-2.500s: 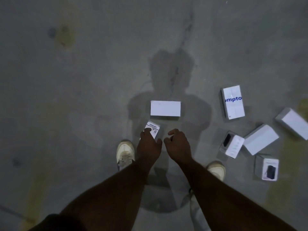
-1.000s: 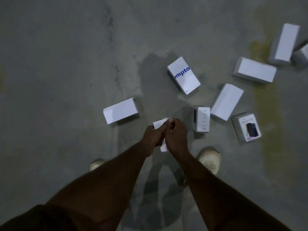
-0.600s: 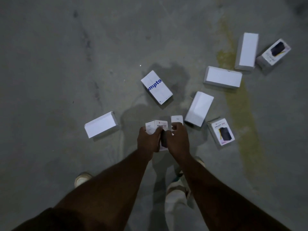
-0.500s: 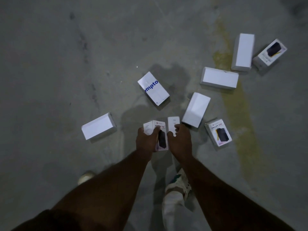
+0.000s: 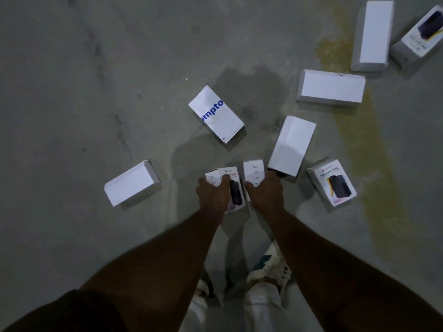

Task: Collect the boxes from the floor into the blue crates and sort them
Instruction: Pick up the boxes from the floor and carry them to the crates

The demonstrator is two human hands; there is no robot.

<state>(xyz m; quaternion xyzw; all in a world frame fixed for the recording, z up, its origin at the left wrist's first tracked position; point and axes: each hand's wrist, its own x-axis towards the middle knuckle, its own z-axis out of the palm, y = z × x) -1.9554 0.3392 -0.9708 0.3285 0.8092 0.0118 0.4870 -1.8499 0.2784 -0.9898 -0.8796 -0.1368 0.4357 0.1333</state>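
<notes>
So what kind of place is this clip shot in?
Probably a warehouse or storeroom, though only floor shows: bare stained concrete floor, scattered white retail boxes such as a Halley 20K box, and one boxed unit each in the left hand and right hand.

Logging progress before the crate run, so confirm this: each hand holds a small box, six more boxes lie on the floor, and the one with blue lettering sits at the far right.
One detail is off. The head view shows the blue-lettered box near the middle, ahead of the hands, not at the far right. The rest stands: the left hand and right hand each hold a small box, with six other boxes on the floor.
</notes>
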